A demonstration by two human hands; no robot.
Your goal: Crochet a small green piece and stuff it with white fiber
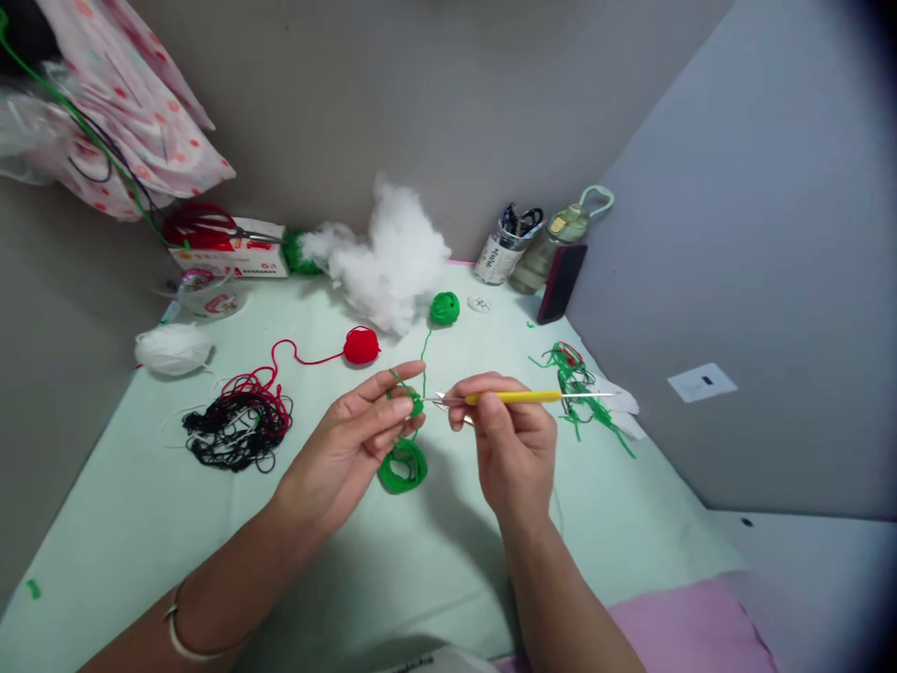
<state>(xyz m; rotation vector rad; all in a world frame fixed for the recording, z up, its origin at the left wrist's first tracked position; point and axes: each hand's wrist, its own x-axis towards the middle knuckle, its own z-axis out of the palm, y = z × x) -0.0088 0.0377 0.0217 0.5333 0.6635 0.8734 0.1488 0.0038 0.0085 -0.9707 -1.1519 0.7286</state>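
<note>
Between thumb and fingers, my left hand pinches a small green crochet piece, with green yarn looped over the raised index finger. My right hand grips a crochet hook by its yellow handle, and the metal tip points left, touching the piece. From the piece a green strand runs up to a green yarn ball. Just below my left fingers lies a coil of green yarn. Whether the tip sits inside a stitch is too small to tell.
White stuffing is heaped at the back, near a red yarn ball. Tangled black yarn and a white ball lie left. Green scraps, a phone, a bottle and a pen cup stand right.
</note>
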